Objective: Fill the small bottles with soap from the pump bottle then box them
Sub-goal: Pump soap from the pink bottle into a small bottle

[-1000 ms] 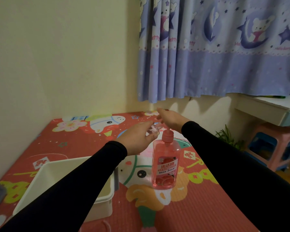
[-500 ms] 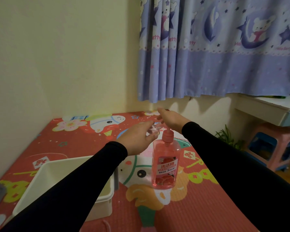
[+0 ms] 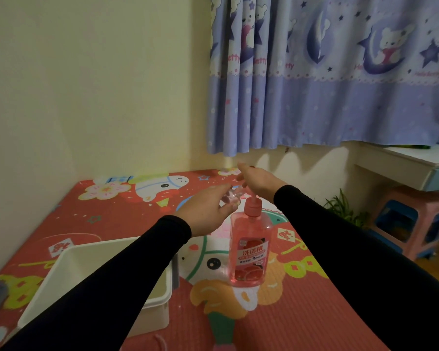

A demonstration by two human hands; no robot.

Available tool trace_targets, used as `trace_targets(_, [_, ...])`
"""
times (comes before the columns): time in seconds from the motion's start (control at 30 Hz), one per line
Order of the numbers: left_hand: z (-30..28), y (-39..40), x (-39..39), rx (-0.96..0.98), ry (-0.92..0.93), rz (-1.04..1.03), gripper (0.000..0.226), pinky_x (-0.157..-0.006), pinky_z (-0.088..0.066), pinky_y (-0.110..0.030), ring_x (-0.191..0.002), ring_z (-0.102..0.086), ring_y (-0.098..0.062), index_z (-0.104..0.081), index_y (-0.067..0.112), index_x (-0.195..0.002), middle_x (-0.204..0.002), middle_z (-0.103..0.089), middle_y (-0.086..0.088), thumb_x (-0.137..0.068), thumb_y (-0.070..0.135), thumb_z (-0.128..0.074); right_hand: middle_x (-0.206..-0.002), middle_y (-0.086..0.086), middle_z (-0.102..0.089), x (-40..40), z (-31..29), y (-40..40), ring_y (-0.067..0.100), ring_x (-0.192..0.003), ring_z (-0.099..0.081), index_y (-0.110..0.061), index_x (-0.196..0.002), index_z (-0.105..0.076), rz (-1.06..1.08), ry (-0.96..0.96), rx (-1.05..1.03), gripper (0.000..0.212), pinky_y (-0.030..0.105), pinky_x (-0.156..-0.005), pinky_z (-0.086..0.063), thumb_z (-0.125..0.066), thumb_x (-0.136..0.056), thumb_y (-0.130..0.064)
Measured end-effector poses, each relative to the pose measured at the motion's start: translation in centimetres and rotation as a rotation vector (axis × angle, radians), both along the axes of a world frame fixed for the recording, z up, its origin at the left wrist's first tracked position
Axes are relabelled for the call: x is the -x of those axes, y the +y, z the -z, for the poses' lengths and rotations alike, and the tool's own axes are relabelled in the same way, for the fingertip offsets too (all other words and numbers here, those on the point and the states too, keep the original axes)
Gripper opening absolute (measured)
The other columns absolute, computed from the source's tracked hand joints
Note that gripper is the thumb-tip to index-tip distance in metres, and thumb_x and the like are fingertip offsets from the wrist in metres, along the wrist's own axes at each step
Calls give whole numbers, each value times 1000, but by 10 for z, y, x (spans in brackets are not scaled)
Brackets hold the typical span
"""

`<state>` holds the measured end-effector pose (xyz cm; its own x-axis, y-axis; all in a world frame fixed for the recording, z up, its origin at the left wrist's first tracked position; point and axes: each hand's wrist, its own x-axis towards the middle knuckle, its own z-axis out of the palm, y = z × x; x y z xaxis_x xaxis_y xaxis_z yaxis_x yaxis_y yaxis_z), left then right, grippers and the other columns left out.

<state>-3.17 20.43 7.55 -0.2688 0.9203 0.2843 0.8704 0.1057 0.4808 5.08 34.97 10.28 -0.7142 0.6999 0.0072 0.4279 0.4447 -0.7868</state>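
A red cartoon-printed mat is spread over the floor below a blue curtain. A white box is set on the mat at the left, partly hidden by the left sleeve. A pink pump bottle is stood upright just right of the box. Its pump head is pressed by the right hand, fingers held fairly straight. A small clear bottle is pinched at the spout by the curled fingers of the left hand.
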Motion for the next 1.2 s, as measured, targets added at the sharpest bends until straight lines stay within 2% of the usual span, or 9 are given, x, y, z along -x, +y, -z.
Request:
trace_targets(0.07, [6, 1, 1, -2, -6, -5, 20, -84, -48, -33, -89, -58, -10, -54, 24, -109, -112, -62, 10, -96, 39, -48, -128, 10, -59, 1, 5, -1, 26, -114, -54, -9, -121, -56, 11, 4, -26, 57, 41, -106, -37, -24, -99, -50])
trace_targets(0.2, [11, 4, 1, 6, 6, -5, 12, -71, -41, -22, -80, -52, 1, -52, 28, -102, -110, -62, 13, -97, 38, -49, -143, 17, -48, -2, 8, -4, 30, -127, -48, -7, -140, -43, -12, -56, -96, 59, 45, -112, -31, -18, -101, -45])
trace_targets(0.3, [9, 2, 2, 20, -2, -8, 20, -74, -42, -26, -81, -55, -5, -53, 26, -110, -113, -61, 12, -96, 40, -49, -145, 17, -45, -1, 7, -3, 26, -125, -47, -7, -139, -44, -7, -77, -133, 60, 44, -114, -28, -17, -101, -45])
trace_targets(0.47, [4, -1, 0, -28, -70, -2, 26, -69, -40, -22, -79, -53, -6, -53, 23, -119, -111, -60, 11, -96, 36, -52, -141, 19, -49, -3, 0, -4, 29, -128, -46, -3, -129, -53, 26, -49, -105, 63, 43, -113, -29, -17, -101, -47])
trace_targets(0.6, [0, -3, -2, -72, -142, -6, 25, -73, -43, -22, -83, -54, -9, -54, 22, -118, -105, -57, 11, -95, 32, -56, -134, 23, -53, -7, -7, -6, 34, -125, -48, 2, -126, -57, 27, -21, -123, 67, 44, -110, -32, -14, -103, -44])
trace_targets(0.8, [2, -9, -1, -95, -306, -4, 26, -84, -54, -39, -93, -64, -23, -57, 23, -117, -109, -62, 9, -92, 29, -59, -129, 20, -58, -7, -3, -3, 33, -119, -51, -3, -122, -59, 64, 73, -165, 66, 45, -106, -37, -15, -101, -47])
trace_targets(0.97, [8, -13, 2, -107, -354, -22, 28, -93, -51, -35, -104, -62, -13, -58, 24, -118, -114, -63, 10, -90, 27, -62, -125, 17, -61, -9, -1, -3, 32, -117, -53, -3, -114, -63, 100, 166, -144, 65, 46, -106, -37, -17, -101, -47])
trace_targets(1.1, [13, -16, 5, -109, -377, -41, 29, -94, -50, -30, -105, -59, -6, -58, 27, -118, -113, -62, 12, -89, 29, -64, -121, 11, -63, -11, -1, -3, 26, -112, -57, -19, -101, -66, 137, 267, -16, 63, 49, -103, -43, -18, -95, -59])
trace_targets(1.2, [14, -19, 5, -126, -388, -46, 27, -98, -47, -33, -109, -58, -6, -58, 26, -116, -112, -63, 13, -90, 29, -63, -120, 8, -63, -15, -3, -5, 24, -111, -57, -21, -102, -66, 130, 291, 0, 63, 47, -103, -43, -18, -94, -62])
